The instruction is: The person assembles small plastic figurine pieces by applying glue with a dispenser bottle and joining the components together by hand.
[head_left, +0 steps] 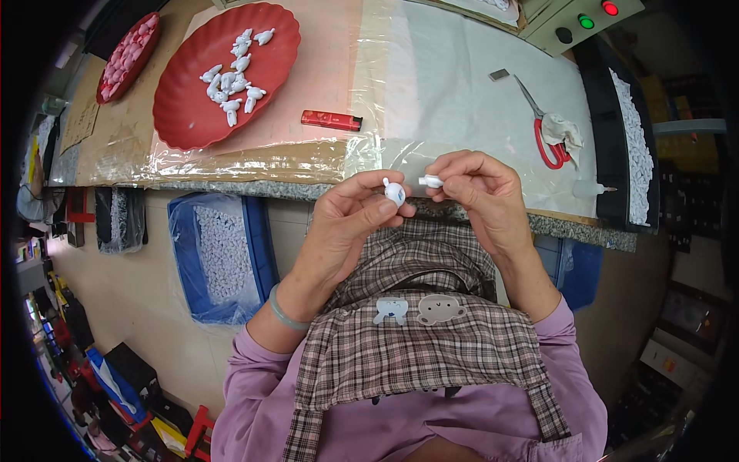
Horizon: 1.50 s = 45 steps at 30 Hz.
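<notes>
Between the thumb and fingers of my left hand (350, 208) is a small white figurine head (396, 192), round, with a knob on top and a bluish mark on its side. My right hand (481, 192) pinches a small white plastic piece (431, 182), its narrow end pointing left at the head. A short gap separates the two pieces, held just off the table's near edge. Beyond my left hand, a red scalloped plate (181, 100) carries several finished-looking white figurines (231, 112). A red lighter (332, 120) lies on the table between plate and hands.
Red-handled scissors (548, 146) with a white cloth (563, 132) lie at right, by a small bottle (589, 188). A black tray (631, 146) holds white pieces. Pink pieces fill a red bowl (103, 91). Below the table stands a blue bin (185, 269) of white parts. A control box (566, 31) sits far right.
</notes>
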### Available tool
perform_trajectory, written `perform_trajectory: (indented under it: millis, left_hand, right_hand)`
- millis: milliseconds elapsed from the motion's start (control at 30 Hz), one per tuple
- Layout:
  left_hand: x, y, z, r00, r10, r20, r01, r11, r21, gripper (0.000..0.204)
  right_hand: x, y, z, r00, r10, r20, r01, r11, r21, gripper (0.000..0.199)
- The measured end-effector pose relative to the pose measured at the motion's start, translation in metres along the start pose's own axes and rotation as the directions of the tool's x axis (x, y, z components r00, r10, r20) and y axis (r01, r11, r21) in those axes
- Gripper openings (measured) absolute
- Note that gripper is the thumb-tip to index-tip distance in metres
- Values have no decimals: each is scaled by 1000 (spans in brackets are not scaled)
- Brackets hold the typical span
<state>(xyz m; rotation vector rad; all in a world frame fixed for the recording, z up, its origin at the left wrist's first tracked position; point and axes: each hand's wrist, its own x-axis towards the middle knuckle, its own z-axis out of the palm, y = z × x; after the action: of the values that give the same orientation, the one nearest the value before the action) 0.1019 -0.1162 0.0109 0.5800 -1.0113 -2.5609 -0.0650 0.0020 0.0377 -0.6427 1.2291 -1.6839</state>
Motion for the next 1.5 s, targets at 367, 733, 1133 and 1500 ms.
perform_trajectory:
  millis: [367, 733, 1133, 1500]
  left_hand:
    - [0, -2, 0, 999, -41, 10, 41, 999, -29, 34]
    - [1, -4, -2, 998, -47, 34, 47, 999, -17, 34]
    - [-1, -7, -5, 999, 11, 40, -17, 989, 144, 33]
    - [-2, -10, -9, 988, 99, 119, -128, 954, 271, 29]
  right_hand:
    - [-7, -4, 17, 965, -256, 65, 252, 823, -509, 15]
    - [-9, -1, 11, 932, -321, 168, 349, 674, -651, 17]
    - [-11, 5, 6, 938, -300, 177, 339, 676, -654, 17]
    - [-14, 19, 0, 906, -366, 212, 416, 684, -600, 14]
